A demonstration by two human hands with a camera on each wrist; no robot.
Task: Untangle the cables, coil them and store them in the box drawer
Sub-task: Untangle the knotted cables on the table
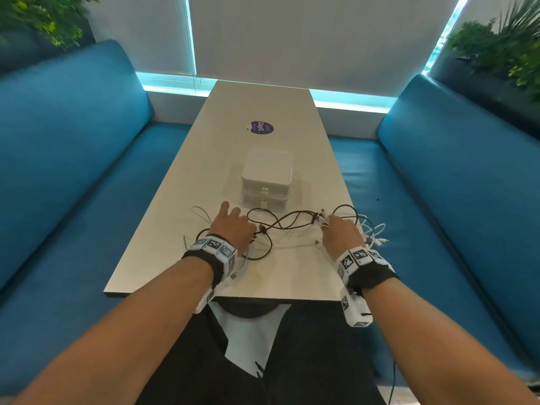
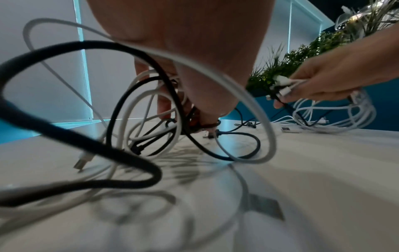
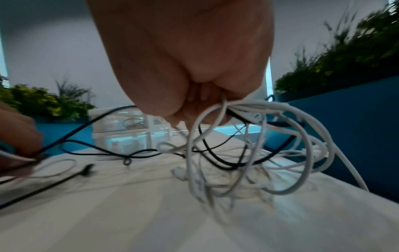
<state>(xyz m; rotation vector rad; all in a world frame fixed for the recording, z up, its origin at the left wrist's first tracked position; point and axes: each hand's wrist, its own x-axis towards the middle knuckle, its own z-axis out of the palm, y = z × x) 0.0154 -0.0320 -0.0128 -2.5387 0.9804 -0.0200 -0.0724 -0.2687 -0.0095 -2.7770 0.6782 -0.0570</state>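
A tangle of black cables [image 1: 287,222] and white cables [image 1: 375,233] lies on the near half of the table. My left hand [image 1: 233,226] pinches black cable near a knot [image 2: 199,123], with two fingers lifted. Loops of black cable [image 2: 90,136] and white cable [image 2: 254,105] surround it. My right hand [image 1: 339,233] grips a bunch of white cables [image 3: 254,136] and plugs [image 2: 282,85], lifted slightly off the table. The white two-drawer box [image 1: 266,178] stands just behind the cables, both drawers closed.
The pale table [image 1: 257,112] is long and narrow, with a purple round sticker [image 1: 261,127] beyond the box. Blue benches [image 1: 73,171] run along both sides. Plants [image 1: 502,48] stand behind the bench backs. A USB plug [image 2: 83,162] lies at the left.
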